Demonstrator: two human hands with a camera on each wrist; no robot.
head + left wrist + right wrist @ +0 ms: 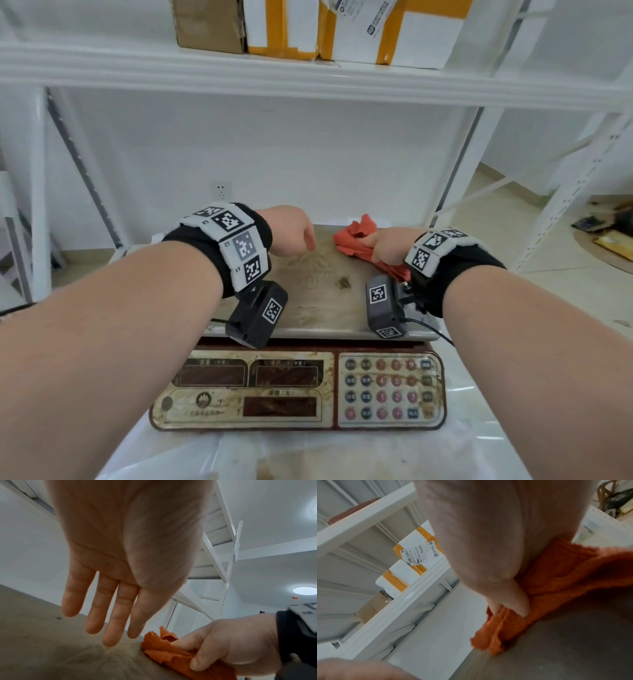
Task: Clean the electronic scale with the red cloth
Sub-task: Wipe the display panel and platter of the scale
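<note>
from the head view i can't see my left hand (291, 233) fingers, but left wrist view shows them straight, holding nothing, while right hand (387, 248) grips red cloth (356, 236) on the electronic scale (318, 308) platter, frame centre.

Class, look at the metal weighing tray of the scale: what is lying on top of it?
On the tray lies the red cloth, gripped by the right hand, plus brown dirt stains. Whatever is beneath the cloth and hands is hidden.
</note>
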